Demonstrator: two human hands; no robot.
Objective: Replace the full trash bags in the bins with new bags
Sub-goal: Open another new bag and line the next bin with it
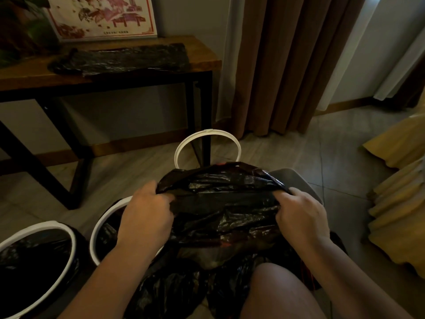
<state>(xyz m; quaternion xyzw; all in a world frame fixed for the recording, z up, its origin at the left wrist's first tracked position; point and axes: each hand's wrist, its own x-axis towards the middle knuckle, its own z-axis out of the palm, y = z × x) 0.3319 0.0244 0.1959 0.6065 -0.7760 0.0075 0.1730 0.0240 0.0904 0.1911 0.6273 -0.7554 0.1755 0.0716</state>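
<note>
A crumpled black trash bag [223, 203] hangs in front of me, pinched at its top edge by both hands. My left hand [147, 212] grips its left side and my right hand [301, 217] grips its right side. Behind the bag a grey bin [296, 180] shows part of its rim, and a white ring [208, 143] stands upright above it. More black plastic [174, 284] lies bunched below, beside my knee. Two white-rimmed bins lined with black bags stand at lower left [34, 256] and under my left forearm [103, 226]. Flat black bags [122, 59] lie on the wooden table.
A wooden console table [202, 51] with black metal legs stands against the wall, holding a framed picture [101, 17] and a plant. Brown curtains [292, 65] hang at the right. Yellow fabric [400, 192] drapes at the far right over the tiled floor.
</note>
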